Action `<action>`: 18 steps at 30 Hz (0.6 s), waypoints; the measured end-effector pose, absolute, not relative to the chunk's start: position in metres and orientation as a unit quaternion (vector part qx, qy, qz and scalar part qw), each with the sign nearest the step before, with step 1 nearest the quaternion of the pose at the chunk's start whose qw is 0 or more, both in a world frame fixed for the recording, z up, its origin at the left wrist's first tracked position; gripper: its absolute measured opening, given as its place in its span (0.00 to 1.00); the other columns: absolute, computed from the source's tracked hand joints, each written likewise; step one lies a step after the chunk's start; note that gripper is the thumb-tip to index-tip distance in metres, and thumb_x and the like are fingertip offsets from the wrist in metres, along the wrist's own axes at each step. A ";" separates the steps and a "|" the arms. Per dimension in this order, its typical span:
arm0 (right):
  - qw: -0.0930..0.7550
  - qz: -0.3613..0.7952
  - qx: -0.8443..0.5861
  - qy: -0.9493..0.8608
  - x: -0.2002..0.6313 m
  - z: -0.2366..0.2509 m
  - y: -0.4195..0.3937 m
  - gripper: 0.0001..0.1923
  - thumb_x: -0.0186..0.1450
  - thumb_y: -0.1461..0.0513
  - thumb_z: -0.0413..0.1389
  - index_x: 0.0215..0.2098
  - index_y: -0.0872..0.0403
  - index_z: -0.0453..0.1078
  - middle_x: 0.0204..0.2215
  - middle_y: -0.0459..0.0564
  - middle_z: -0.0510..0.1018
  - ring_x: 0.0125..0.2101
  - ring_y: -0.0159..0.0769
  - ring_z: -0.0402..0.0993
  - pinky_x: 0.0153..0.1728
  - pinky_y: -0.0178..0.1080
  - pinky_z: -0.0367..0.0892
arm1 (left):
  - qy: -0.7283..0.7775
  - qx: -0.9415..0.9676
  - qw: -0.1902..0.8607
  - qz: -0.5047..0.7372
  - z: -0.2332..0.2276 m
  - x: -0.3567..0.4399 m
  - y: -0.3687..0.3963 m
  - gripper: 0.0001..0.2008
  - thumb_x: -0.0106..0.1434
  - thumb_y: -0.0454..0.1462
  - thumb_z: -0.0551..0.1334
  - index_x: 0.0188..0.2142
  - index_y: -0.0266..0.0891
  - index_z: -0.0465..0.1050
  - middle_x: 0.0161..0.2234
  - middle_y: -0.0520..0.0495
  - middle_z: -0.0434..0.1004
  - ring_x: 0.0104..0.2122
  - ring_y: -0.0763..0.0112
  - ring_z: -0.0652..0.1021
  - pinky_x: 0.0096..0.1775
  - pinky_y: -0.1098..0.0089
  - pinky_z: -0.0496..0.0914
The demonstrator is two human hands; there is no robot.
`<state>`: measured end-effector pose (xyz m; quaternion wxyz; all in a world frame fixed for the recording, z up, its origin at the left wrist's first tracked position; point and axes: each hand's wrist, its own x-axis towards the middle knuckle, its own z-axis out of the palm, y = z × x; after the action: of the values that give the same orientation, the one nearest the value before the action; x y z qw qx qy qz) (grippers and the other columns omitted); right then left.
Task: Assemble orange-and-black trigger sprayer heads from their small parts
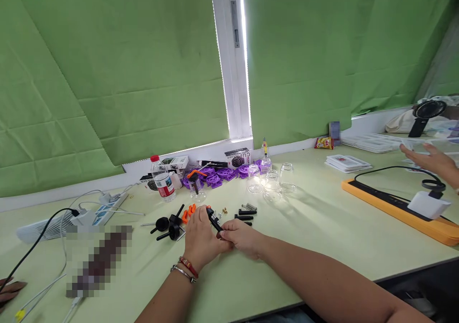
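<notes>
Both my hands meet over the pale green table (304, 237) on a small black plastic part (214, 221). My left hand (200, 239), with bracelets on the wrist, grips its upper end near an orange piece (189, 212). My right hand (242, 237) pinches its lower end. Just left lie black knob-like parts (167, 226). Behind the hands are small springs and screws (247, 207) and short black bars (245, 214).
Along the window sill stand a water bottle (163, 179), purple plastic parts (218, 175), boxes (237, 158) and clear glass cups (272, 179). A power strip (107, 207) with cables lies left. An orange-edged tray (405, 213) and another person's hand (432, 160) are right.
</notes>
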<state>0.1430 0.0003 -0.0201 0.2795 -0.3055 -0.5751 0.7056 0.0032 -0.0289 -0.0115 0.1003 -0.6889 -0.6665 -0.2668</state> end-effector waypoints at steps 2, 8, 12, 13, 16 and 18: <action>0.284 0.702 -0.306 -0.577 0.142 -0.020 -0.001 0.10 0.53 0.61 0.55 0.18 0.55 0.59 0.14 0.40 0.61 0.17 0.24 0.54 0.21 0.32 0.50 | -0.683 -0.681 0.087 -0.251 -0.012 0.005 -0.029 0.49 0.35 0.45 0.65 0.57 0.33 0.51 0.56 0.31 0.60 0.56 0.43 0.62 0.54 0.51 0.58; 0.280 0.666 -0.330 -0.607 0.142 -0.020 -0.003 0.12 0.54 0.63 0.54 0.17 0.55 0.55 0.13 0.38 0.56 0.16 0.24 0.50 0.20 0.32 0.45 | -0.695 -0.674 0.075 -0.236 -0.010 0.014 -0.033 0.42 0.39 0.42 0.63 0.54 0.32 0.55 0.53 0.31 0.63 0.55 0.47 0.64 0.52 0.55 0.60; 0.281 0.658 -0.348 -0.605 0.142 -0.018 -0.001 0.12 0.56 0.63 0.53 0.18 0.54 0.55 0.13 0.38 0.57 0.17 0.24 0.50 0.20 0.33 0.46 | -0.694 -0.670 0.092 -0.249 -0.010 0.019 -0.034 0.39 0.41 0.41 0.62 0.54 0.33 0.55 0.52 0.32 0.64 0.53 0.48 0.66 0.51 0.55 0.60; 0.280 0.655 -0.351 -0.607 0.142 -0.018 -0.001 0.12 0.56 0.63 0.53 0.18 0.54 0.55 0.13 0.38 0.57 0.17 0.24 0.50 0.20 0.33 0.46 | -0.697 -0.665 0.095 -0.251 -0.010 0.019 -0.034 0.37 0.42 0.40 0.61 0.53 0.33 0.55 0.51 0.33 0.64 0.52 0.48 0.66 0.51 0.56 0.61; 0.274 0.651 -0.350 -0.615 0.141 -0.017 -0.001 0.13 0.56 0.62 0.53 0.18 0.54 0.55 0.13 0.38 0.57 0.17 0.24 0.50 0.21 0.33 0.46 | -0.707 -0.655 0.095 -0.249 -0.009 0.020 -0.033 0.35 0.42 0.38 0.61 0.52 0.33 0.56 0.50 0.34 0.65 0.52 0.49 0.67 0.50 0.57 0.61; 0.273 0.658 -0.337 -0.615 0.141 -0.019 0.000 0.13 0.57 0.60 0.54 0.18 0.54 0.56 0.13 0.39 0.58 0.17 0.25 0.52 0.21 0.33 0.48 | -0.708 -0.657 0.093 -0.244 -0.008 0.018 -0.032 0.36 0.40 0.38 0.61 0.51 0.34 0.57 0.50 0.34 0.65 0.52 0.49 0.67 0.50 0.57 0.62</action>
<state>0.1413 0.0003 -0.0186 0.2731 -0.3374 -0.6148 0.6585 0.0182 -0.0324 -0.0078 0.0935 -0.6567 -0.7076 -0.2437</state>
